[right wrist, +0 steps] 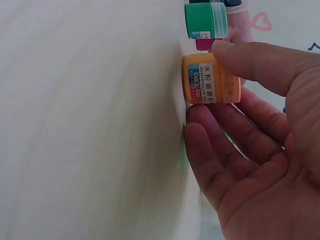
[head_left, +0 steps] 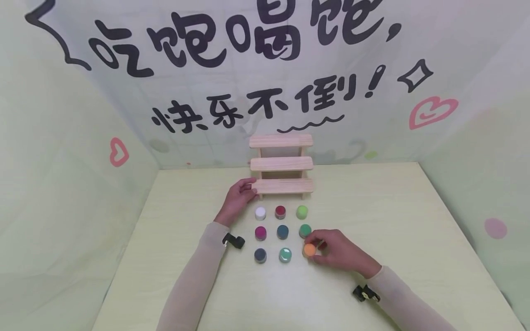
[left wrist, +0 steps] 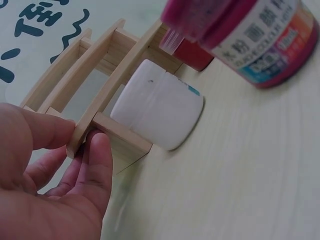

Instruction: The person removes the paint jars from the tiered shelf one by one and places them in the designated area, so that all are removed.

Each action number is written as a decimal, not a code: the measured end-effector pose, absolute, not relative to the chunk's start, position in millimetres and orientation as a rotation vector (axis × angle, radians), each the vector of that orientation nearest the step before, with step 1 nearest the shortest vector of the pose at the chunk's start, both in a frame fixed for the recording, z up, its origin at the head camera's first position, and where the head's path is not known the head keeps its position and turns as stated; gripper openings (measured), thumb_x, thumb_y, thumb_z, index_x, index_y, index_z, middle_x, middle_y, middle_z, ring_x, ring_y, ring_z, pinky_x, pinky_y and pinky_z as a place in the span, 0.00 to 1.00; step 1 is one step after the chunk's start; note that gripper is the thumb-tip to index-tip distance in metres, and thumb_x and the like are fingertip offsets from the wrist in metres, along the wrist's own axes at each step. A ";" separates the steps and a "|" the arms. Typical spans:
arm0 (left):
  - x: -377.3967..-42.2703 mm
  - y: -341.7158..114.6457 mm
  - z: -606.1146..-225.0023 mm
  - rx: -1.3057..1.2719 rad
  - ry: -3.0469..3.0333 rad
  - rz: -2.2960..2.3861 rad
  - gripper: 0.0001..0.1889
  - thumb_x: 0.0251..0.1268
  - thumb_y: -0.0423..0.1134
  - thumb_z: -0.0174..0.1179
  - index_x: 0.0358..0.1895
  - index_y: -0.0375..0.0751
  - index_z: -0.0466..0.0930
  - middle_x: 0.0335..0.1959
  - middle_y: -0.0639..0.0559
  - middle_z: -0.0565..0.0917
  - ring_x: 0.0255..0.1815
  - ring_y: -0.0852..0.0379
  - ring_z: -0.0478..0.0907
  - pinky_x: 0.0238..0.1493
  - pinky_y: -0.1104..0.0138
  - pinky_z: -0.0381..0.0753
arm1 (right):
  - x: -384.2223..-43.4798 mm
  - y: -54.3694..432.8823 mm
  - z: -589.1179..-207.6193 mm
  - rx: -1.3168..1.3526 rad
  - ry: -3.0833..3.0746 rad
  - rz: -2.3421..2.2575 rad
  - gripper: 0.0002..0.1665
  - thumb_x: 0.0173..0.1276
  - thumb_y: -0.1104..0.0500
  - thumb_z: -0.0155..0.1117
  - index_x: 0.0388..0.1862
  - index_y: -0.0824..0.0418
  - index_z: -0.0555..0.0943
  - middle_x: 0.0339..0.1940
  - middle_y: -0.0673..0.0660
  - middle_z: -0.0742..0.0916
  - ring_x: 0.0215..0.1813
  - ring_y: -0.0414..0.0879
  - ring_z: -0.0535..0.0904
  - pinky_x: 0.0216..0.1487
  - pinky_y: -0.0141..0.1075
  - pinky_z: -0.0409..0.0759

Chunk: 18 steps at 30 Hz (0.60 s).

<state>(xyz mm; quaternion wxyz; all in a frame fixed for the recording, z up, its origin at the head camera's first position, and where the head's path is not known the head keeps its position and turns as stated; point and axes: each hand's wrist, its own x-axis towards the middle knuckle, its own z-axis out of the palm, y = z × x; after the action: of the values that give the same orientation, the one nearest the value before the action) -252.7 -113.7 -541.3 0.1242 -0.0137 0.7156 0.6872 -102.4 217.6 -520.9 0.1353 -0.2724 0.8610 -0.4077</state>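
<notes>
My left hand (head_left: 239, 197) pinches the left end of the lowest board of a three-step wooden stand (head_left: 283, 186); the left wrist view shows thumb and fingers on either side of the wood. My right hand (head_left: 337, 250) holds an orange gouache paint jar (right wrist: 205, 80), thumb on one side and fingers on the other, at the table surface. Close behind it is a green jar (head_left: 305, 230). More small paint jars stand in rows before the stand: white (left wrist: 157, 105), dark red (head_left: 280, 211), light green (head_left: 302, 211), magenta (head_left: 260, 233), blue (head_left: 283, 231), dark blue (head_left: 260, 255) and teal (head_left: 285, 254).
The pale wooden table (head_left: 393, 220) spreads out on both sides of the jars. Behind the stand hangs a white cloth (head_left: 198, 147) with black lettering, and cloth walls close off the left and right. A dark wrist device (head_left: 234, 241) sits on the left sleeve.
</notes>
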 end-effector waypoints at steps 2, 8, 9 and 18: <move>-252.3 -114.0 -541.1 -0.040 2.088 2.005 0.22 0.75 0.33 0.63 0.70 0.45 0.78 0.62 0.39 0.83 0.58 0.53 0.86 0.61 0.65 0.86 | -102.9 217.7 -521.5 -0.786 2.497 -1.181 0.18 0.63 0.63 0.79 0.51 0.53 0.86 0.46 0.43 0.89 0.46 0.35 0.83 0.50 0.38 0.89; -250.6 -116.5 -539.9 -0.061 2.094 2.018 0.22 0.75 0.33 0.64 0.69 0.46 0.79 0.62 0.40 0.83 0.58 0.52 0.85 0.62 0.64 0.86 | -105.2 216.7 -522.8 -0.789 2.503 -1.171 0.18 0.63 0.61 0.80 0.52 0.52 0.86 0.46 0.43 0.89 0.46 0.36 0.84 0.51 0.36 0.88; -250.3 -117.0 -540.2 -0.068 2.099 2.016 0.22 0.75 0.33 0.64 0.69 0.46 0.79 0.62 0.40 0.83 0.58 0.52 0.85 0.61 0.64 0.86 | -105.6 216.6 -522.4 -0.797 2.507 -1.165 0.18 0.64 0.61 0.80 0.52 0.52 0.86 0.46 0.43 0.89 0.46 0.36 0.84 0.51 0.37 0.88; -244.1 -122.6 -538.6 -0.093 2.154 2.008 0.20 0.74 0.34 0.64 0.67 0.45 0.80 0.63 0.42 0.81 0.58 0.49 0.83 0.60 0.63 0.87 | -108.7 221.5 -500.7 -0.845 2.585 -1.182 0.18 0.68 0.53 0.78 0.54 0.56 0.86 0.50 0.50 0.91 0.49 0.47 0.87 0.50 0.43 0.89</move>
<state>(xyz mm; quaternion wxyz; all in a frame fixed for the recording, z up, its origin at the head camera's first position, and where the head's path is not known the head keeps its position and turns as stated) -244.1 -122.6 -538.6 0.0975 -0.0314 0.7277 0.6782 -108.7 221.5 -500.7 0.0878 -0.2839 0.8683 -0.3971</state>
